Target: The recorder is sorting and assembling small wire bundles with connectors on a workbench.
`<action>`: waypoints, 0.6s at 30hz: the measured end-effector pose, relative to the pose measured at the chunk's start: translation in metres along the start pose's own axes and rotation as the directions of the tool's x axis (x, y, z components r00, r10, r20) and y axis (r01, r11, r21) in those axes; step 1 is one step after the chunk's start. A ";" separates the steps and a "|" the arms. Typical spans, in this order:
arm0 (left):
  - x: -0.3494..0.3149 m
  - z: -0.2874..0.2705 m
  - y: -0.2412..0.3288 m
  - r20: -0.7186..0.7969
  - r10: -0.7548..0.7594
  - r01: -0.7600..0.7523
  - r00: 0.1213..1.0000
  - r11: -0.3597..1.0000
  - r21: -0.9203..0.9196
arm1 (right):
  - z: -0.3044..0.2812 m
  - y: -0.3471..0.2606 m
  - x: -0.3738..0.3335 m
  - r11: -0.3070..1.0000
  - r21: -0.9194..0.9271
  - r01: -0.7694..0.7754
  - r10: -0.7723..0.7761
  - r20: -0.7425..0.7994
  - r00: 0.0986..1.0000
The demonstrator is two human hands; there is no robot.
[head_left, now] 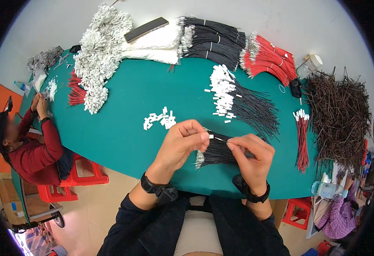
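Pinching a small white connector (211, 136) between thumb and forefinger, the left hand (176, 145) faces the right hand (255, 152), whose fingertips grasp a thin black wire (224, 140). That wire's long axis runs roughly left to right between the hands, its pale tip pointing left toward the connector, perhaps touching it, though too small to tell. Both pieces lie over the far side of the near black wire bundle (217, 158).

Head-worn fisheye looks down across the green table (114, 136), nearby
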State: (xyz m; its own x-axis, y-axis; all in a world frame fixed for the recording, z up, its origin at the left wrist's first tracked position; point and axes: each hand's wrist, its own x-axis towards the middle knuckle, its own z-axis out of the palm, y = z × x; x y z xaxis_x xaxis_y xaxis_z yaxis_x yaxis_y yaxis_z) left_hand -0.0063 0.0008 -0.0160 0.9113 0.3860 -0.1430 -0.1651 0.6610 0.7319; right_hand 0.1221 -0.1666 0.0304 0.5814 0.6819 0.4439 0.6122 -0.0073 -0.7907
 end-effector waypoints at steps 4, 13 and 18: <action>0.001 -0.003 -0.001 0.054 0.003 0.000 0.999 0.998 -0.064 | 0.000 0.001 0.002 0.999 -0.012 0.039 -0.039 -0.003 0.999; -0.003 0.005 0.002 -0.027 0.011 -0.010 1.000 0.998 0.057 | 0.000 0.000 0.002 0.998 -0.037 0.060 -0.060 -0.011 0.998; -0.007 0.013 0.000 -0.064 0.244 -0.211 0.968 0.922 0.323 | 0.000 0.000 0.003 0.995 -0.061 0.078 -0.080 -0.032 0.996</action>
State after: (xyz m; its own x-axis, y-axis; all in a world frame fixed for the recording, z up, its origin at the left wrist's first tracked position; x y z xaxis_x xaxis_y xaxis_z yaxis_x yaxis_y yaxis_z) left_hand -0.0080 -0.0101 -0.0060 0.8175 0.5760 -0.0025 -0.2229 0.3204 0.9207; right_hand 0.1239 -0.1647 0.0318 0.5472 0.6566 0.5191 0.6874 0.0012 -0.7262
